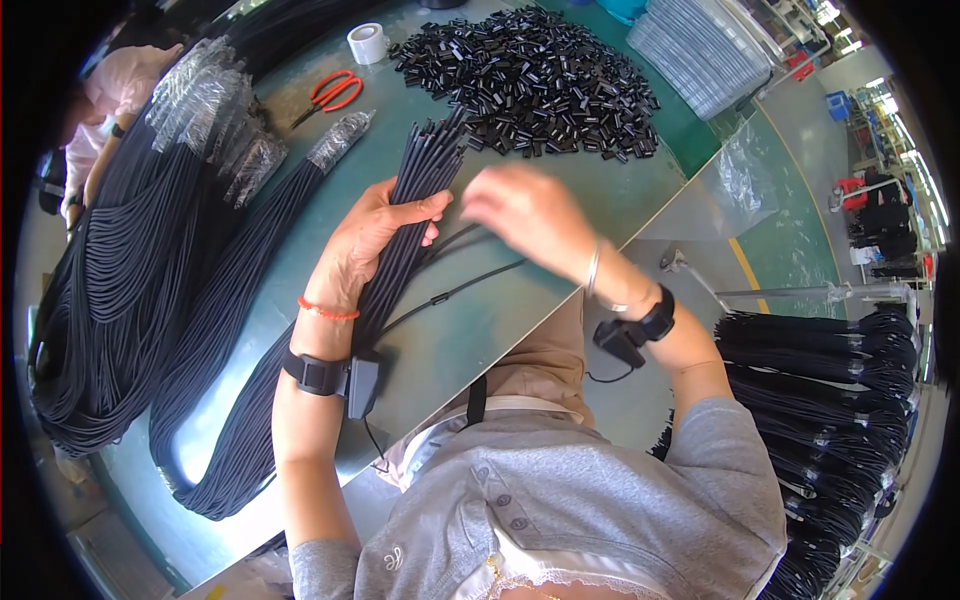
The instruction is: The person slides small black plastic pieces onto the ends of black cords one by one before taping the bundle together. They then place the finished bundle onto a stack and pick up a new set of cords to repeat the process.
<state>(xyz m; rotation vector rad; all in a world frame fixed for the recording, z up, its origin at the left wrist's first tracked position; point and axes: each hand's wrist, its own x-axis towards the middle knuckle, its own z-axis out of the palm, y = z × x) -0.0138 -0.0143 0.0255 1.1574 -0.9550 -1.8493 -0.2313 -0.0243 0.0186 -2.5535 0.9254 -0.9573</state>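
My left hand [378, 225] is wrapped round a bundle of thin black cables [428, 165], their cut ends pointing up and away from me. The rest of that bundle runs down to the left and loops back on the green table. Just right of the ends is my right hand [535, 215], its fingers smeared by motion, so I cannot make out whether they hold anything. A loose black cable [440, 298] with a small black piece along it stretches below my right hand. Beyond both hands lies a heap of small black tube pieces [530, 85].
Red-handled scissors [328, 97] and a white tape roll [367, 44] lie at the far left. Plastic-wrapped cable bundles [130, 250] cover the left side, where another person [115, 95] stands. Clear stacked trays [700, 55] are far right; hanging cables [820, 400] fill a rack at right.
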